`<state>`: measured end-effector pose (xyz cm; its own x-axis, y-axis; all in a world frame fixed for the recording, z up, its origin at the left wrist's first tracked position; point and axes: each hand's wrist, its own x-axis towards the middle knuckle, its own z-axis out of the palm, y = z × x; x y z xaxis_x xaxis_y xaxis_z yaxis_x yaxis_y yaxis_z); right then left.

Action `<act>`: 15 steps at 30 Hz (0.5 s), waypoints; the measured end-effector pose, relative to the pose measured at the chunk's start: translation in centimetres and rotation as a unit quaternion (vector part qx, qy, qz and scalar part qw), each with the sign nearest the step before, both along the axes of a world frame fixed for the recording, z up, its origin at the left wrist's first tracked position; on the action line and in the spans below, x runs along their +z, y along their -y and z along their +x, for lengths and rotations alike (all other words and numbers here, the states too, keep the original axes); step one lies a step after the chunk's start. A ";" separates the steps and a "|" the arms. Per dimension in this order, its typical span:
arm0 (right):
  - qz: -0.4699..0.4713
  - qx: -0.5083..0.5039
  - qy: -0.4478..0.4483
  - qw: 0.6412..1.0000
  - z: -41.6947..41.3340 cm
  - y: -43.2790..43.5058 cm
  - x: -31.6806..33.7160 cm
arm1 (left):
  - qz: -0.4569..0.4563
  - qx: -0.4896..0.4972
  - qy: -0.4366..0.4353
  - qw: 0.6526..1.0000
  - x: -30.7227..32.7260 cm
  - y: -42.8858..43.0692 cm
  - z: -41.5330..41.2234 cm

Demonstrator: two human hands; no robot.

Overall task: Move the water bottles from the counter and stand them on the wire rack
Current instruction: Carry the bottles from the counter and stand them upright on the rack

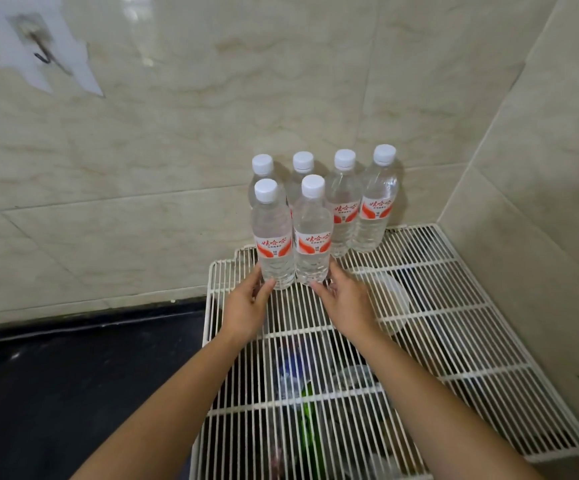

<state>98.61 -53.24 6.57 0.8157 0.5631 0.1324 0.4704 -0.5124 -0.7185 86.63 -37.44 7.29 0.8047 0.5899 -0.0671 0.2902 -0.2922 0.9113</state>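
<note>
Several clear water bottles with white caps and red-and-white labels stand upright at the far end of the white wire rack [454, 327]. Two of them form a front row. My left hand [246, 306] wraps the base of the front left bottle [273, 237], thumb in front and fingers on its left side. My right hand [345, 303] holds the base of the front right bottle [313, 233] in the same way. Both bottles rest on the rack. The back row [374, 202] stands against the tiled wall.
The rack sits in the corner between two beige tiled walls [177, 133]. Under its wires lie a white lid, a green bottle and other clutter. A dark counter [73, 393] lies to the left. A hook [43, 51] hangs on the wall at upper left.
</note>
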 end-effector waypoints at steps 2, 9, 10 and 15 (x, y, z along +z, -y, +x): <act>0.002 0.004 -0.032 0.999 -0.1 -0.1 -0.1 | 0.007 -0.011 -0.004 1.000 0.5 0.1 -0.2; -0.123 -0.009 0.068 0.990 -5.3 1.3 0.6 | 0.237 0.037 -0.030 0.970 0.4 2.5 -5.6; -0.131 0.005 0.082 0.988 -6.3 1.5 0.5 | 0.276 0.047 -0.038 0.959 0.0 2.8 -7.1; -0.172 0.099 0.179 0.964 -8.8 1.1 0.7 | 0.342 0.125 -0.129 0.922 -1.2 3.3 -14.4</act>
<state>89.77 -54.34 7.27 0.6241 0.7643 0.1626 0.7699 -0.5658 -0.2951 72.25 -40.74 6.14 0.6466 0.7305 0.2197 0.6083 -0.6676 0.4293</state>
